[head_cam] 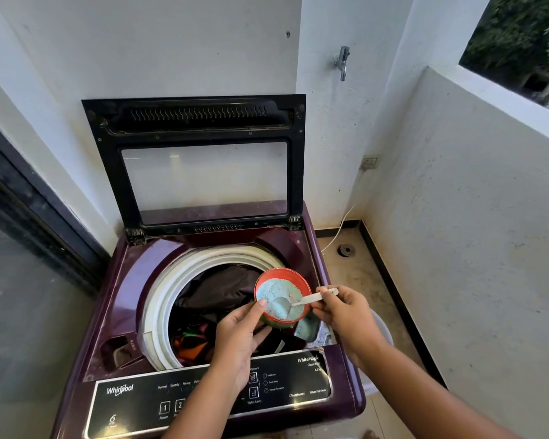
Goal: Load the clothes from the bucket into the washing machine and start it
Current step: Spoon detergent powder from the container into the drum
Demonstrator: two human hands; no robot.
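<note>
The purple top-load washing machine (339, 312) stands with its lid (200, 166) raised against the wall. Dark and coloured clothes (216, 296) lie in the drum inside its white rim (171, 280). My left hand (238, 334) holds a red bowl (301, 280) of blue-white detergent powder over the drum's right side. My right hand (343, 315) pinches the handle of a small white spoon (311, 300), whose scoop lies in the powder. The bucket (381, 331) is a pale shape mostly hidden behind my right arm.
The control panel (133, 403) runs along the machine's front edge under my forearms. The detergent compartment (308, 327) at the right holds blue powder. A tap (342, 63) juts from the wall, a white cable (339, 229) runs to the floor, and a drain (345, 250) sits behind.
</note>
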